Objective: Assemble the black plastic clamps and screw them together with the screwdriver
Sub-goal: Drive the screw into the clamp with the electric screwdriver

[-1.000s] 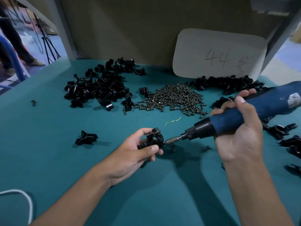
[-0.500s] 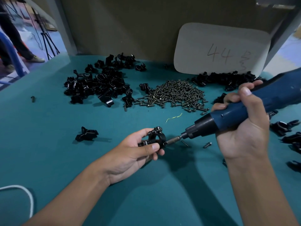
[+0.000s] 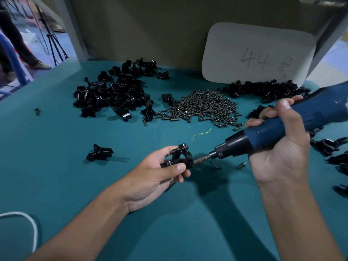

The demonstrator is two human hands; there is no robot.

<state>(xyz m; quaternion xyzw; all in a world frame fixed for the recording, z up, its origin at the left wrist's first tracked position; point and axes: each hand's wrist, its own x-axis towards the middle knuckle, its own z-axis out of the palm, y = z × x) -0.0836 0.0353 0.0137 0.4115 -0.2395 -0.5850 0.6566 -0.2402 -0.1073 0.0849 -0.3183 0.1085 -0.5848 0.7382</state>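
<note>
My left hand grips a black plastic clamp just above the teal table. My right hand holds a blue electric screwdriver, fingers wrapped round its body. The driver's bit points left and touches the clamp's right side. Two loose screws lie on the table under the driver's nose.
A pile of screws sits mid-table. Heaps of black clamp parts lie at the back left, back right and right edge. One single clamp part lies left of my hand. A card marked 44 leans on the back wall. White cord at lower left.
The screwdriver's rear has risen, so it slopes more steeply down to the clamp. The bit stays at the clamp and my left hand keeps its hold. The view has shifted slightly.
</note>
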